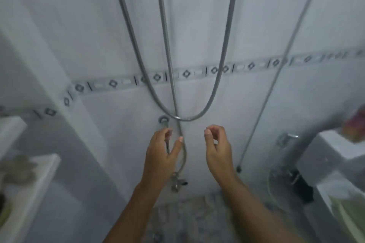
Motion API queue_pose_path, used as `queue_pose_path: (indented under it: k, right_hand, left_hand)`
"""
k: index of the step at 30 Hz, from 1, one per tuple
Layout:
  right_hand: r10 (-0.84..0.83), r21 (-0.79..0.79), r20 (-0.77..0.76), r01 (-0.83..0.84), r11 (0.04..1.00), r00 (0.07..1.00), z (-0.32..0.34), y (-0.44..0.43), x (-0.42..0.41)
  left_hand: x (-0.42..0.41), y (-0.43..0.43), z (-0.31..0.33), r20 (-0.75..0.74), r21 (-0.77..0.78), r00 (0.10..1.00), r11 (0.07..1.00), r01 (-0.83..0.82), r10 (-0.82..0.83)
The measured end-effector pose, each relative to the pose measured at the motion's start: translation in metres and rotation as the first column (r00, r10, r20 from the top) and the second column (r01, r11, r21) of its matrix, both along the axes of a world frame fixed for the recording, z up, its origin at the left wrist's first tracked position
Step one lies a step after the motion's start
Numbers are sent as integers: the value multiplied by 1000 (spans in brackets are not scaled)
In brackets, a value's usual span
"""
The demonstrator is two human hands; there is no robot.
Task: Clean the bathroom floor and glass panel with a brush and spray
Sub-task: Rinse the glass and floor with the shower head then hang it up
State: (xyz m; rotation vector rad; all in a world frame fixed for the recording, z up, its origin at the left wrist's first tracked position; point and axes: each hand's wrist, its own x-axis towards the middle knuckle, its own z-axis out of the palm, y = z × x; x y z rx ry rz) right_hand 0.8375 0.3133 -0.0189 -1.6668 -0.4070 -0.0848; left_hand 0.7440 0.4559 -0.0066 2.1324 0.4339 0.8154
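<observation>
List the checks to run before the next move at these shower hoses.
1. Left hand free: ok, fingers spread beside the straight hose, not closed round it.
2. Right hand free: ok, loosely curled, holding nothing.
3. Tools within reach: not ok, no brush or spray in view.
4. Valve below the hose, on or off: cannot tell, blurred.
5. Floor wet or dry: cannot tell.

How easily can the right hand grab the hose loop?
Probably easily. The right hand is up just below the hose loop, holds nothing, and nothing sits between them. How far off the wall is, I cannot tell.
</observation>
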Motion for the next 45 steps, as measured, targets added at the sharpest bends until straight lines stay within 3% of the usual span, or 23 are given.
queue_pose_path:
  k: [9, 16, 21, 30, 36, 40, 45]
  right_hand:
    - [-82, 202, 355, 10, 979, 931, 285, -24, 71]
    - [-110, 233, 539, -22, 972, 835, 450, -32, 126]
    - [-125, 254, 563, -27, 967, 817, 546, -28, 163]
    - [-32, 269, 477, -111, 957, 878, 612, 8, 198]
    - [-38, 361, 439, -138, 922, 898, 634, 27, 206]
    - [-20, 479, 425, -206, 853, 905, 651, 15, 203]
    - [240, 606, 263, -353, 712, 935, 658, -12, 186]
  left_hand:
    - [88, -20, 255, 220, 200, 967, 976, 83, -128]
    - [176, -47, 363, 233, 197, 963, 976, 92, -138]
    - [233, -51, 421, 215, 162, 976, 987, 5, -40]
    - [294, -44, 455, 268, 171, 962, 981, -93, 45]
    - [293, -40, 465, 224, 313, 974, 944, -107, 36]
    - [270, -54, 477, 310, 52, 940, 990, 132, -141]
    - [218, -78, 473, 339, 20, 889, 947, 320, -307]
